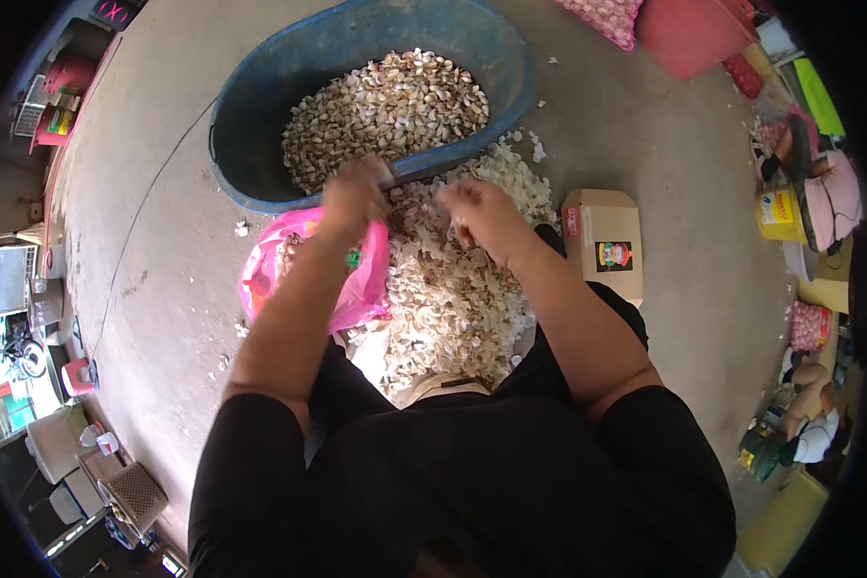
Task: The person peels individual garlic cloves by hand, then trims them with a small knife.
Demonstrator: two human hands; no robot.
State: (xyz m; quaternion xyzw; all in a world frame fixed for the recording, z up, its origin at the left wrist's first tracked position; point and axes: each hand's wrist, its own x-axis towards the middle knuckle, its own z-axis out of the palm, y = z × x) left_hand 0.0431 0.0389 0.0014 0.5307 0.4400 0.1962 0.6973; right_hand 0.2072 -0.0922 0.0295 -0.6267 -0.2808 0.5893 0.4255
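My left hand (355,197) is at the near rim of a large blue tub (250,106), above the pink plastic bag (368,279); motion smears its fingers. Across from it, my right hand (480,214) hovers over a heap of papery garlic skins (450,308), fingers curled together around something too small to make out. Garlic cloves (395,111) cover much of the tub's bottom. More garlic shows in the pink bag, partly hidden behind my left forearm. The skins spread between my legs.
A cardboard box (615,258) stands by my right knee. At the upper right are a net sack of garlic (607,14) and a red tub (694,34). Other people (819,424) sit along the right edge. A thin cable (143,207) crosses the concrete floor at left.
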